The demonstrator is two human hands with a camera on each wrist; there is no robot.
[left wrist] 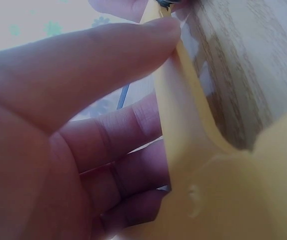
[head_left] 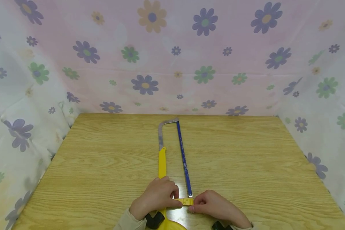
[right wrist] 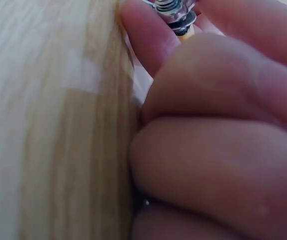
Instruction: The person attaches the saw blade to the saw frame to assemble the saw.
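Note:
A hacksaw (head_left: 162, 164) with a yellow handle and frame lies on the wooden table, its metal bow pointing away from me. Its blue blade (head_left: 183, 156), paint worn in places, runs along the right side down to the yellow front arm. My left hand (head_left: 158, 197) grips that arm, thumb pressed along the yellow frame (left wrist: 183, 105) in the left wrist view. At the arm's right end, the thumb and forefinger of my right hand (head_left: 215, 206) pinch the wing nut (right wrist: 181, 14) on its threaded bolt. The fingers partly hide the nut.
The wood-grain table (head_left: 247, 153) extends around the saw on both sides. Flowered cloth (head_left: 172, 64) hangs behind the table and along its left and right edges. Black straps (head_left: 154, 220) sit at my wrists.

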